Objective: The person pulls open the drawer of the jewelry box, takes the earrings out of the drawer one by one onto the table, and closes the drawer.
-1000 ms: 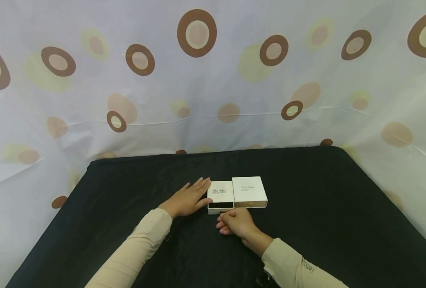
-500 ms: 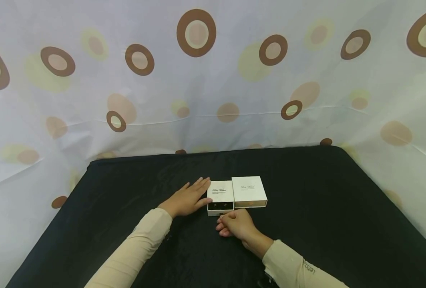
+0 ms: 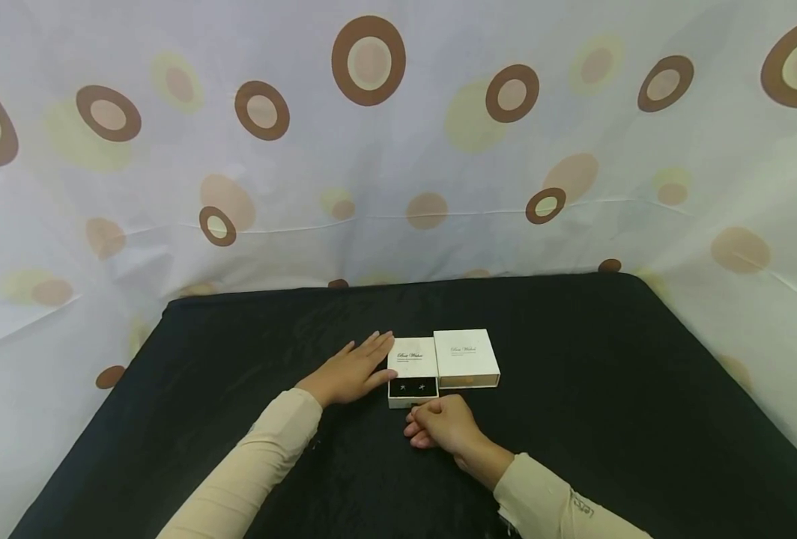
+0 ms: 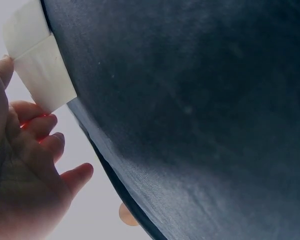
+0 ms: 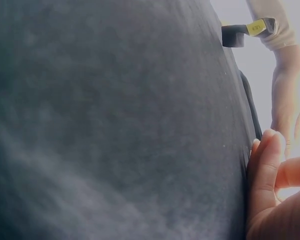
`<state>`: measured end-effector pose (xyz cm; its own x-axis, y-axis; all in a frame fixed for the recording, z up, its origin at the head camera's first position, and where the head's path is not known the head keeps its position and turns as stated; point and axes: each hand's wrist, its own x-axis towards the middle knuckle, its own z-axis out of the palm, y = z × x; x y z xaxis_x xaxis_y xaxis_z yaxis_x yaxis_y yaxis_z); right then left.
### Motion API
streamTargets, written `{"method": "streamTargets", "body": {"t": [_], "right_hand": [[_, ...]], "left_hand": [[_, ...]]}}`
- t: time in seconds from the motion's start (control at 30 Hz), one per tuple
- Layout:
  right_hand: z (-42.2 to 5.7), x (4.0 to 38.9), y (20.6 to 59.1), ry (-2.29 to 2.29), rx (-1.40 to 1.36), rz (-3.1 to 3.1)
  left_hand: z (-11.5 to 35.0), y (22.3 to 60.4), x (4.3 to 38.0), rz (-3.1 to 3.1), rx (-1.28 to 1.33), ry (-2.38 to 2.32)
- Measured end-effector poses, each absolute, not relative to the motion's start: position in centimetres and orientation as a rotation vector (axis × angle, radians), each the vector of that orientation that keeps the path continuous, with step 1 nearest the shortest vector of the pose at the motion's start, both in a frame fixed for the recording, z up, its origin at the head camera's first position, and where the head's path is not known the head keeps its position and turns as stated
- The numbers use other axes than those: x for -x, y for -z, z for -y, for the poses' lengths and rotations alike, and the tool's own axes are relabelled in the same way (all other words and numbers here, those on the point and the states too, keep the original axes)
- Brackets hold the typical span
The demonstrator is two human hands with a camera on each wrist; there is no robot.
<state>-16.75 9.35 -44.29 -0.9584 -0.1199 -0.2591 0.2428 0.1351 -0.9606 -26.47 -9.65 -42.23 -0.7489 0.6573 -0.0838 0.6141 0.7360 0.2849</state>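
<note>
Two small shiny pieces (image 3: 422,387) lie on black lining (image 3: 412,392) in the partly open drawer (image 3: 398,403) of a small white box (image 3: 413,367) between my hands. My left hand (image 3: 351,372) rests spread at the box's left edge, fingers extended, while my right hand (image 3: 444,425), fingers curled, appears to pinch the drawer's front, its exact hold hidden. I judge the step in hand to be sliding the drawer open; next calls for a gentle, straight pull toward me, left hand bracing. Just beyond my right hand, a larger white box (image 3: 466,358) seems to touch the small one and could rub. Black cloth (image 3: 574,419) spreads beneath both hands, a spotted curtain (image 3: 385,150) beyond.
</note>
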Motion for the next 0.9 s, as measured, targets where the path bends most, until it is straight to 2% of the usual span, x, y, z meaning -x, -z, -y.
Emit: {"method": "streamTargets", "body": {"t": [0.9], "right_hand": [[-9.5,15.4,44.6,1.883,-0.098,-2.086]], "left_hand": [[9.5,42.0,26.5,-2.758,-1.008,-0.346]]}}
